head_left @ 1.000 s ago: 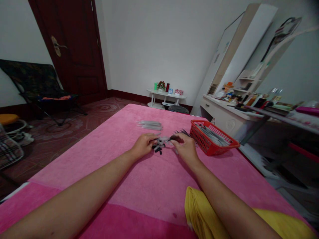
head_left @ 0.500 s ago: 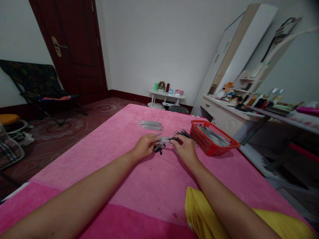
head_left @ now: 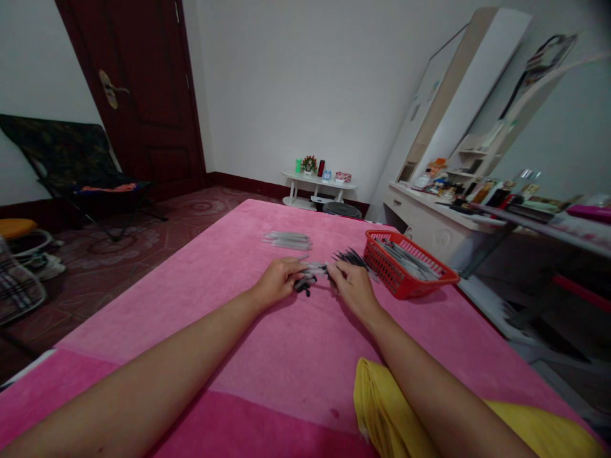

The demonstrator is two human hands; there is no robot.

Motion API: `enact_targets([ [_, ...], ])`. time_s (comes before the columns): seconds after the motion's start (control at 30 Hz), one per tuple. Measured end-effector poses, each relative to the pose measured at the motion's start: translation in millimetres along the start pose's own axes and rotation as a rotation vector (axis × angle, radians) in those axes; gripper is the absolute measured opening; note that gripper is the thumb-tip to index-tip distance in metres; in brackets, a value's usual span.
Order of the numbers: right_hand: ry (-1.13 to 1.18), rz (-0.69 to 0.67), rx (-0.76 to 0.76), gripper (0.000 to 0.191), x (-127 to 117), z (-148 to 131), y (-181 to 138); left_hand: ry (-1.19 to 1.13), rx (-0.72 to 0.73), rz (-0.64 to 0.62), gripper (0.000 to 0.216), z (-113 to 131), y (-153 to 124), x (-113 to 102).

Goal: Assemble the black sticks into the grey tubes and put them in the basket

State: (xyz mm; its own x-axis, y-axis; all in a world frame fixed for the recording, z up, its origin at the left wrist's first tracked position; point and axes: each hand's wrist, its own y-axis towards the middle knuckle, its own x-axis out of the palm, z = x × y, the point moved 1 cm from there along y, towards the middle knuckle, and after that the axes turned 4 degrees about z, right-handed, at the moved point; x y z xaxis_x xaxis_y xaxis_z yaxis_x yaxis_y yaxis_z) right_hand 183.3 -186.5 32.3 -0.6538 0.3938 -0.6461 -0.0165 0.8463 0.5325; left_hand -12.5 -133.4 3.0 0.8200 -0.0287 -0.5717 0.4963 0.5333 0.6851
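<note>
My left hand [head_left: 280, 280] is closed around one end of a translucent pen barrel [head_left: 315, 269], held level above the pink cloth. At the barrel's other end, my right hand [head_left: 352, 284] pinches a small black piece [head_left: 327, 269], perhaps a pen cap; its details are too small to tell. Below the left fingers lies a small pile of black pen caps [head_left: 304, 286]. Dark thin pen refills [head_left: 352, 256] lie fanned out beyond my right hand. A row of pale pen barrels [head_left: 287, 240] rests farther back on the cloth.
To the right stands a red plastic basket [head_left: 405, 287] with many pen parts in it. Yellow cloth [head_left: 386, 407] lies under my right forearm. The pink cloth [head_left: 267, 381] covers the surface. Beyond are a low white stand [head_left: 317, 180], a dressing table [head_left: 429, 216] and a folding chair [head_left: 86, 159].
My right hand has shifted very slightly, and the dark piece at its fingertips shows more clearly at the barrel's end. My left hand stays in place.
</note>
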Motion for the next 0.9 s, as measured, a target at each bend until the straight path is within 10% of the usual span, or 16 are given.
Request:
enact_targets([
  [0.9, 0.025, -0.064, 0.051, 0.041, -1.5, 0.9, -0.5, -0.026, -0.009, -0.026, 0.027, -0.5, -0.5, 0.2],
])
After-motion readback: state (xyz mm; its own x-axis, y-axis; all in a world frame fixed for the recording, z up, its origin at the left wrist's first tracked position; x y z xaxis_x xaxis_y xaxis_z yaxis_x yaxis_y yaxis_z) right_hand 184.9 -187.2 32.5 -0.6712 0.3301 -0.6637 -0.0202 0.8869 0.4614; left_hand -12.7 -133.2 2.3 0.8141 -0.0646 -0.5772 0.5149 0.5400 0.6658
